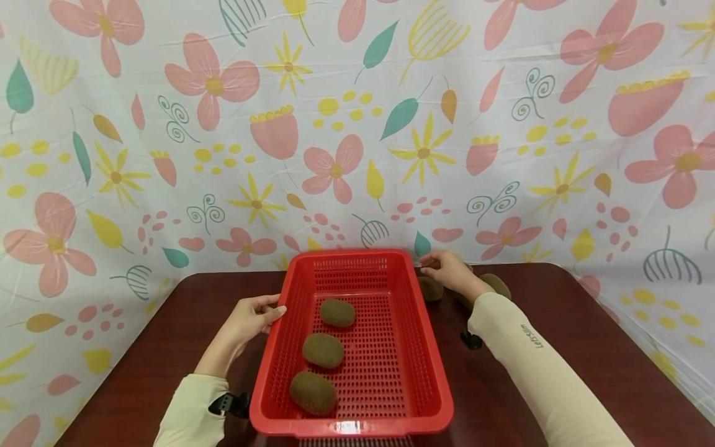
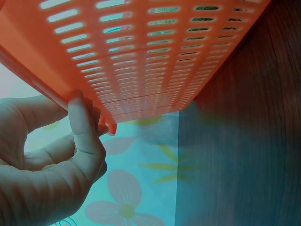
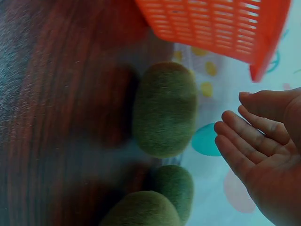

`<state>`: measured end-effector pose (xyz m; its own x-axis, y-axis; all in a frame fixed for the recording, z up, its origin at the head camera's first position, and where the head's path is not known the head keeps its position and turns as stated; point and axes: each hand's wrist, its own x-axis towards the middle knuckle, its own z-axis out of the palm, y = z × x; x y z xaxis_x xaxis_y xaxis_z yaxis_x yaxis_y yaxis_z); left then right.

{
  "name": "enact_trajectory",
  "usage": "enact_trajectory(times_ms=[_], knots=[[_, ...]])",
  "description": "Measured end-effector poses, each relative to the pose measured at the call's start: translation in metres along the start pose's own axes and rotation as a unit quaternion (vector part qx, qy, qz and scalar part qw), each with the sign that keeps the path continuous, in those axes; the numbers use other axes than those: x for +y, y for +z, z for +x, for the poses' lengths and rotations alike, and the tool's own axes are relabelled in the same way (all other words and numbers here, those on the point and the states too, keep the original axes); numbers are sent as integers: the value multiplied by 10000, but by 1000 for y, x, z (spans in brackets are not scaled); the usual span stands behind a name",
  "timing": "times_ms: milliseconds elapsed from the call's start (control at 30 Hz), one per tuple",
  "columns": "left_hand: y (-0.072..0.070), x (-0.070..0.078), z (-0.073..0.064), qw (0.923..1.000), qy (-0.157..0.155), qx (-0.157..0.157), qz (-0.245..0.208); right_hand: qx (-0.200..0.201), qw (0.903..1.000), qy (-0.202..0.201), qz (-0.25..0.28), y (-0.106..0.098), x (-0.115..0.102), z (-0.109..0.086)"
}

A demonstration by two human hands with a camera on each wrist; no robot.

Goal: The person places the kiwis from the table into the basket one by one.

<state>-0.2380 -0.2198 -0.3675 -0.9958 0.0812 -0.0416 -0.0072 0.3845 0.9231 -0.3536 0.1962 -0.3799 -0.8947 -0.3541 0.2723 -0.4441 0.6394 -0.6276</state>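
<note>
A red plastic basket with slotted walls stands on the table, and three brown kiwis lie in its left half, the middle kiwi among them. My left hand pinches the basket's left rim between thumb and fingers. Beyond the basket's right wall, my right hand hovers over a kiwi on the table. Its fingers are loosely extended and apart from that fruit, with nothing held. More kiwis lie beside it, partly hidden by my right arm in the head view.
The dark wooden table extends on both sides of the basket. A white cloth printed with flowers and leaves hangs right behind the table's far edge. Black straps sit at both wrists.
</note>
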Motion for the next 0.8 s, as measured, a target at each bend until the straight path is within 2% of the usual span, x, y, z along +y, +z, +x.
enact_trajectory(times_ms=[367,667,800], knots=[[2,-2,-1,10000,2,-25,-73,-569,9957,44,-725,14,7,2],[2,0,0,10000,-15,-33,-72,-1070,9889,323,-978,13,4,3],[1,0,0,10000,1,20,-34,-1230,9857,298,-1111,10,1,4]])
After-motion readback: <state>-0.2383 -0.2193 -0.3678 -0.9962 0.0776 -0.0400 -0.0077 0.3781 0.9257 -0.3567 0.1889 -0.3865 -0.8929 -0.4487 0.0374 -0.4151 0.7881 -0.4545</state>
